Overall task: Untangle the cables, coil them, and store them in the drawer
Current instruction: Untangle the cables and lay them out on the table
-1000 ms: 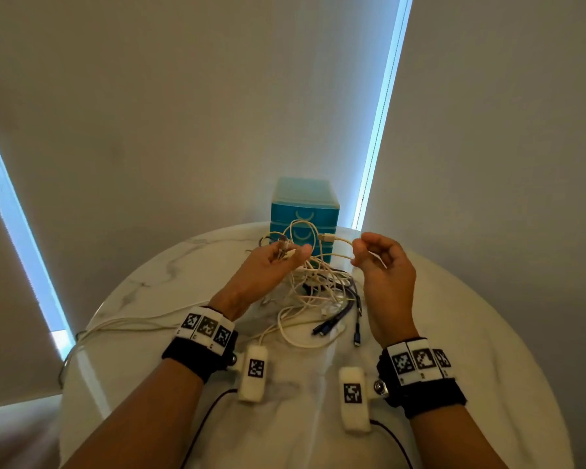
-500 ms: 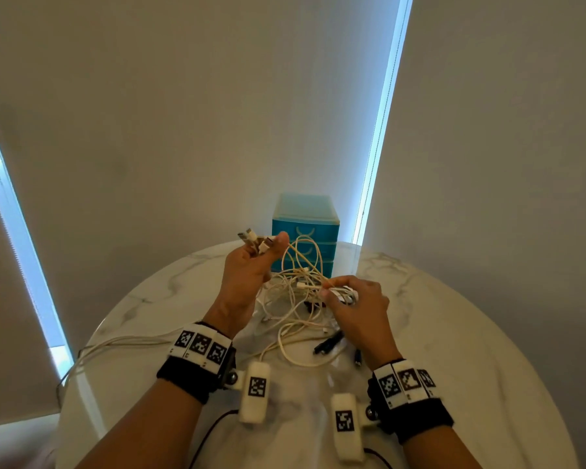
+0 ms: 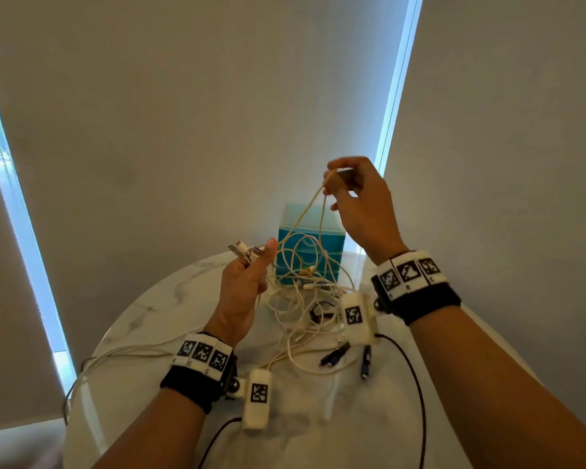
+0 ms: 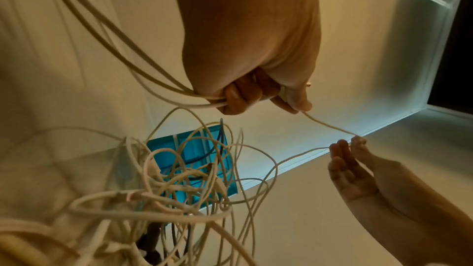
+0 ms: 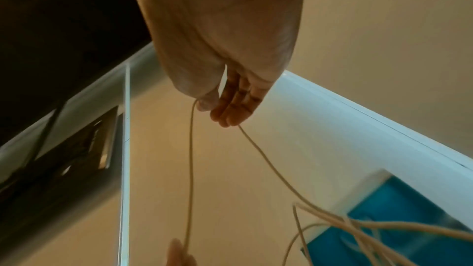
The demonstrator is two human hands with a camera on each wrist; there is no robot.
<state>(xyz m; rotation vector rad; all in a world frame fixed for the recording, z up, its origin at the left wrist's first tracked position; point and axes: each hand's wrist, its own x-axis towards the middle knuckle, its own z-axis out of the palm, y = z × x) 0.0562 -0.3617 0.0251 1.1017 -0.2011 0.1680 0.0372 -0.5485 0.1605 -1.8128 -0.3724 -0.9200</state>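
Note:
A tangle of white cables point(image 3: 305, 299) lies on the round marble table point(image 3: 170, 394) in front of a small blue drawer unit point(image 3: 310, 228). My left hand point(image 3: 247, 269) is raised over the table and grips several white cable ends with their plugs point(image 3: 242, 250) sticking out of the fist point(image 4: 243, 96). My right hand point(image 3: 349, 191) is lifted high above the drawer unit and pinches a loop of one white cable point(image 3: 313, 204), which runs down to the left hand and into the tangle. In the right wrist view the strand point(image 5: 190, 159) hangs from the thumb and fingertips.
Dark plugs point(image 3: 335, 355) of black cables lie on the table near the tangle. More white cable point(image 3: 115, 353) trails off the left table edge. Grey walls and two bright window strips stand behind the table.
My right hand has risen from the tangle to well above the drawer unit, drawing a white cable loop up. The left hand keeps its hold on the cable ends.

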